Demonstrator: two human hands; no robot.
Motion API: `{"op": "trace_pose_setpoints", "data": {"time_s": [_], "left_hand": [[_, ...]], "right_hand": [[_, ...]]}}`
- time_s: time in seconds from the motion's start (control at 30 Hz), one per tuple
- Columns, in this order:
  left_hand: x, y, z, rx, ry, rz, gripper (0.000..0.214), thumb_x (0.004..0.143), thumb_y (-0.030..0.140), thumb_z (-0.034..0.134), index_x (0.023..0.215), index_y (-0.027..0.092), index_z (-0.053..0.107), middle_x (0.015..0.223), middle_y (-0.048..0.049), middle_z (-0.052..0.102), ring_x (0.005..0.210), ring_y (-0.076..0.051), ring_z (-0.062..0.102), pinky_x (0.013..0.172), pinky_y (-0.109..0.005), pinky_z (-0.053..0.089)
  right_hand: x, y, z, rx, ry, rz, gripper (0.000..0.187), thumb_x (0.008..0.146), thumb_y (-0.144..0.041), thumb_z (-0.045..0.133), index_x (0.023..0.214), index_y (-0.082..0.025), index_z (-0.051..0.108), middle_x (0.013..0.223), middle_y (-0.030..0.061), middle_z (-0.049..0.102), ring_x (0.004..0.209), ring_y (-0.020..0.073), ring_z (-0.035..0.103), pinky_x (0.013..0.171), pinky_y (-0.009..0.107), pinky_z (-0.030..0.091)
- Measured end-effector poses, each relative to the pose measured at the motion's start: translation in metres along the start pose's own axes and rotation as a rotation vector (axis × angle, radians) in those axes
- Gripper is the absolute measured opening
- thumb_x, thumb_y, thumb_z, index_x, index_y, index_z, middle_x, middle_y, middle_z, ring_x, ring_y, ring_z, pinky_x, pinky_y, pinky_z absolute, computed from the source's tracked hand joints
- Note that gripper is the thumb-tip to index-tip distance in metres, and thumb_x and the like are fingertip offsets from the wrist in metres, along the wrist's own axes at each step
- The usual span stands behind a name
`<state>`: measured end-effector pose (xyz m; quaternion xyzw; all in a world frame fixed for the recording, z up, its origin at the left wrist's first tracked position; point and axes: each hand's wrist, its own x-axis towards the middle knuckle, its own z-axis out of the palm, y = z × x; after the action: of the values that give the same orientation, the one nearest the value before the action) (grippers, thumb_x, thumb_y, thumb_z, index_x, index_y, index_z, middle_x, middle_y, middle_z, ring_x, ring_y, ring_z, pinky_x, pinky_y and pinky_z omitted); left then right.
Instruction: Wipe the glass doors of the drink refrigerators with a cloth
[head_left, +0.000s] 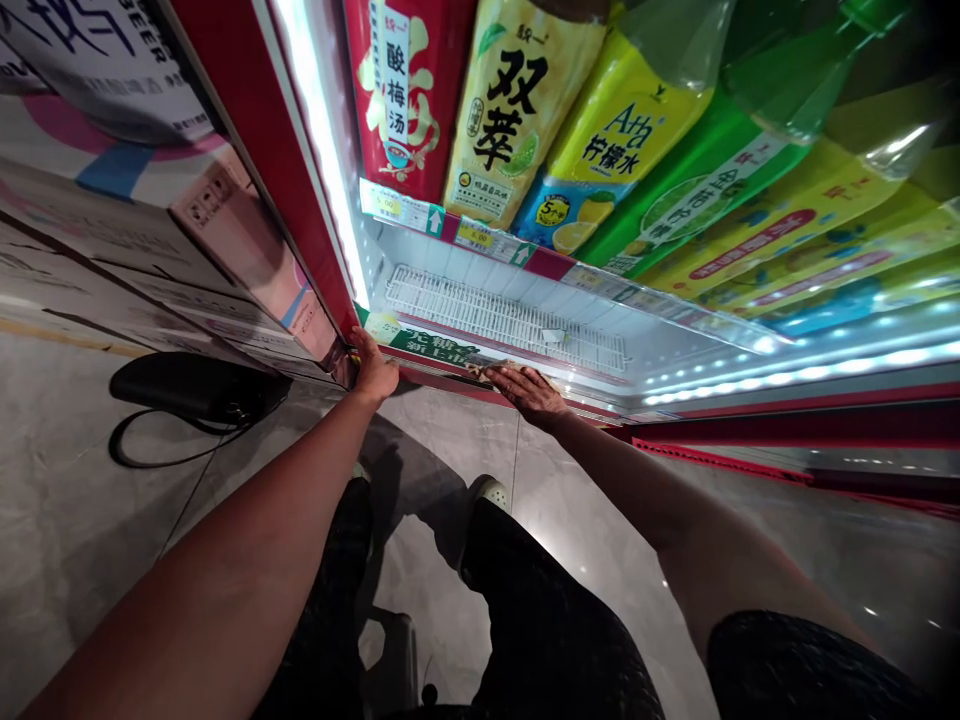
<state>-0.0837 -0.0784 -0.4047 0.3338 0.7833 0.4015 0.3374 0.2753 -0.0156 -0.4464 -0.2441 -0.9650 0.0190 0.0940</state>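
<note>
My left hand (373, 366) is at the lower left corner of a drinks fridge, its fingers round the red frame (300, 200) and its thumb pointing right. My right hand (532, 393) presses a crumpled, brownish cloth (489, 369) against the fridge's bottom front edge, palm down. Most of the cloth is hidden under the fingers. Beside it runs a green and white label strip (431, 342) with Chinese characters. Behind the hands, a white wire rack (480, 305) lies on the fridge floor.
Above the rack, a shelf with price tags (474, 234) carries several large drink bottles (525, 110). Stacked cartons (217, 230) stand left of the fridge. A black bag (195, 390) with a strap lies on the tiled floor (247, 510). An opened red-edged door (750, 465) is at right.
</note>
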Motion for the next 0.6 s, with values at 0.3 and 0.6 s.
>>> {"op": "trace_pose_setpoints", "data": {"time_s": [0.3,0.6], "left_hand": [[0.003,-0.006,0.0,0.11,-0.006,0.011,0.116,0.071,0.009,0.069,0.163,0.007,-0.002,0.172,-0.0182,-0.006,0.159,-0.023,-0.008,0.128,-0.034,-0.006],[0.006,-0.009,0.005,0.242,0.054,0.054,0.119,0.072,0.016,0.071,0.161,0.001,-0.006,0.171,-0.0234,-0.009,0.16,-0.027,-0.006,0.128,-0.037,-0.004]], "right_hand": [[-0.044,0.015,0.003,-0.083,0.015,0.049,0.058,0.105,-0.012,0.035,0.159,-0.033,0.033,0.146,-0.0013,0.06,0.132,0.0164,0.061,0.116,0.034,0.042],[-0.083,0.039,-0.013,-0.013,0.025,0.183,0.047,0.107,-0.026,0.041,0.154,-0.033,0.045,0.144,-0.0011,0.062,0.133,0.0178,0.06,0.119,0.035,0.037]]}}
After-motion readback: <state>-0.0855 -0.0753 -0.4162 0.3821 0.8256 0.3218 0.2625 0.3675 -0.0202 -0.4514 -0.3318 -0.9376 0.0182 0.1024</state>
